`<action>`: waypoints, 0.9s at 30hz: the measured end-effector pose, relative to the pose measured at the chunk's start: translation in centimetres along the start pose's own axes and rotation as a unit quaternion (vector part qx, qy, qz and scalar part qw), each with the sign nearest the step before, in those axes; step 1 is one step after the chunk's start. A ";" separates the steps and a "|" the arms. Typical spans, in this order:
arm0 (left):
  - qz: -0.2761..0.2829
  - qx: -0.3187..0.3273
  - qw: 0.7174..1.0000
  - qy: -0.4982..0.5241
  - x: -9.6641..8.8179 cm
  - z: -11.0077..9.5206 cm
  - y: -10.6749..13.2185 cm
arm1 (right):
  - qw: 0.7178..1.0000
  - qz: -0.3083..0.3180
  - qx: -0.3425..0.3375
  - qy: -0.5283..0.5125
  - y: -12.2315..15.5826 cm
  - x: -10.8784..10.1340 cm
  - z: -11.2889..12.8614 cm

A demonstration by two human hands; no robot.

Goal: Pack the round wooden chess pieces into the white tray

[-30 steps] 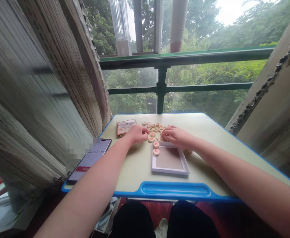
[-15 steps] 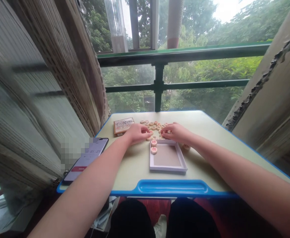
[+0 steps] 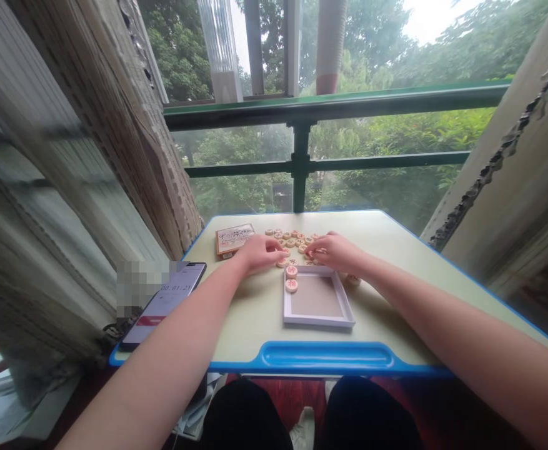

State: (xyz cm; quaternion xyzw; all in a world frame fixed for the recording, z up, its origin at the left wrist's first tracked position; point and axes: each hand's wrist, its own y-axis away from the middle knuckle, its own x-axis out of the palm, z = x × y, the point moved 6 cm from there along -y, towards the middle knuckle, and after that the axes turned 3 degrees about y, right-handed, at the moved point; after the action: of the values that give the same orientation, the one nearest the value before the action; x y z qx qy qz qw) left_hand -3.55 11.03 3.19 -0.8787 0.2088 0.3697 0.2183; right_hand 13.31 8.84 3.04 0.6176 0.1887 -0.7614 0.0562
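Shifted slightly rightward, the right hand (image 3: 335,253) touches xiangqi pieces (image 3: 292,241).

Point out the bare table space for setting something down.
Bare tabletop lies between the phone and the white tray, and right of the tray. Crowded: the xiangqi pieces at the left hand and right hand.

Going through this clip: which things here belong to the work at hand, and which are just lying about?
At work: left hand, right hand, round wooden chess pieces with red characters, shallow white rectangular tray.
Lying about: black smartphone showing a timer, orange printed card box, cream blue-edged table.
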 end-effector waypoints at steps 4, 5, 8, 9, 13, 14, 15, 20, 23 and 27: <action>0.004 0.006 1.000 -0.017 0.2 -0.1 0.0 | 1.000 -0.004 0.029 -0.003 0.1 -0.1 -0.1; 0.005 0.006 1.000 -0.017 0.2 0.0 0.0 | 0.999 -0.008 0.036 -0.004 0.1 -0.2 -0.1; 0.004 0.003 1.000 -0.007 0.2 0.2 -0.1 | 0.998 -0.033 0.047 -0.013 0.3 -0.8 -0.1; 0.004 0.001 1.000 -0.004 0.2 0.2 -0.1 | 0.998 -0.042 0.040 -0.022 0.4 -1.0 0.0; 0.018 0.003 1.000 0.008 0.1 0.0 0.0 | 0.994 -0.046 -0.063 -0.078 0.9 -2.0 1.9; 0.027 0.005 1.000 0.010 0.2 -0.1 0.0 | 0.990 -0.042 -0.096 -0.090 1.2 -2.2 2.6; 0.037 0.008 0.999 0.011 0.3 -0.2 0.1 | 0.986 -0.041 -0.125 -0.099 1.4 -2.4 3.3; 0.056 0.019 0.998 0.013 0.5 -0.7 0.2 | 0.966 -0.041 -0.227 -0.121 2.8 -2.6 6.3; 0.044 0.012 0.999 0.014 0.4 -0.5 0.2 | 0.960 -0.032 -0.254 -0.109 3.4 -2.4 7.3; 0.036 0.014 0.999 0.021 0.5 -0.5 0.1 | 0.954 -0.041 -0.285 -0.085 3.8 -2.2 7.9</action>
State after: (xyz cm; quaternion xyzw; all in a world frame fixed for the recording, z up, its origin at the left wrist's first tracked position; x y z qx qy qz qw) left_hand -3.04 10.57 3.13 -0.8749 0.2498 0.3562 0.2130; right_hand 7.75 2.24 5.64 0.5009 0.4178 -0.7270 0.2144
